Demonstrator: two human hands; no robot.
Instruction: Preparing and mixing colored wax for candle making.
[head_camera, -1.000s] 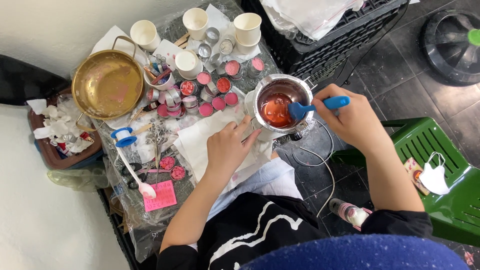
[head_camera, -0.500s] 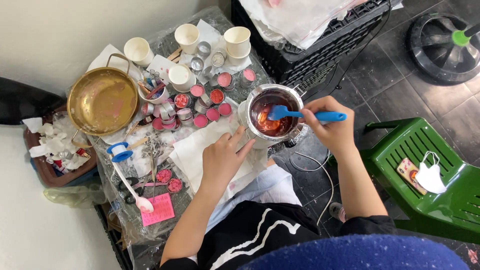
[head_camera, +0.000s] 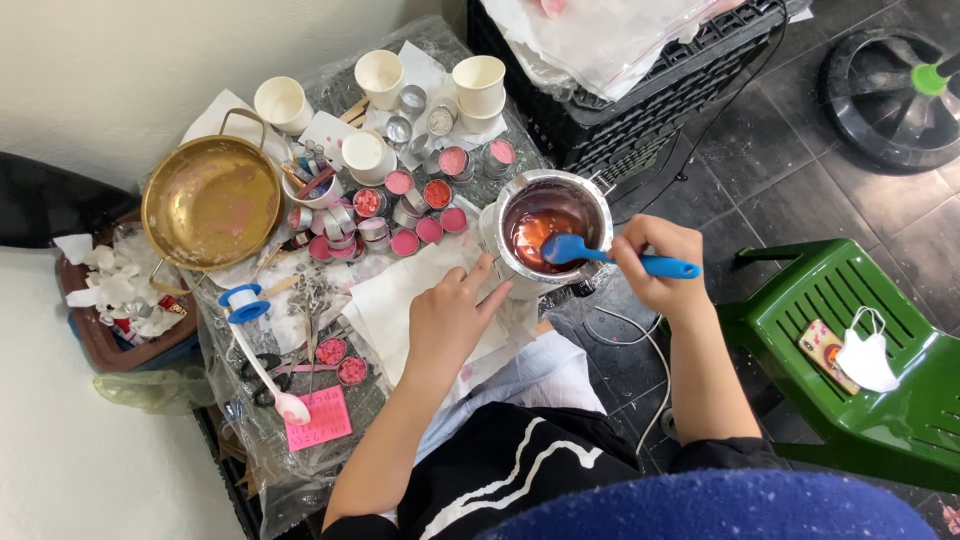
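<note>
A small steel pot (head_camera: 597, 203) holding melted red wax stands at the right edge of a low cluttered table. My right hand (head_camera: 655, 265) grips the handle of a blue spatula (head_camera: 568, 248), whose blade dips into the red liquid. Resting flat on white paper (head_camera: 385, 298) just left of the pot is my left hand (head_camera: 448, 318), its fingertips touching the pot's side.
Several small tins (head_camera: 412, 213) of red and pink wax sit behind the paper, with white paper cups (head_camera: 479, 84) and a brass pan (head_camera: 211, 201) further back. A black crate (head_camera: 640, 95) stands behind the pot. A green plastic stool (head_camera: 850, 370) at right carries a phone and face mask.
The spatula blade has swung from the right side of the pot to its middle, stirring the wax. My left hand slid right until its fingers met the pot.
</note>
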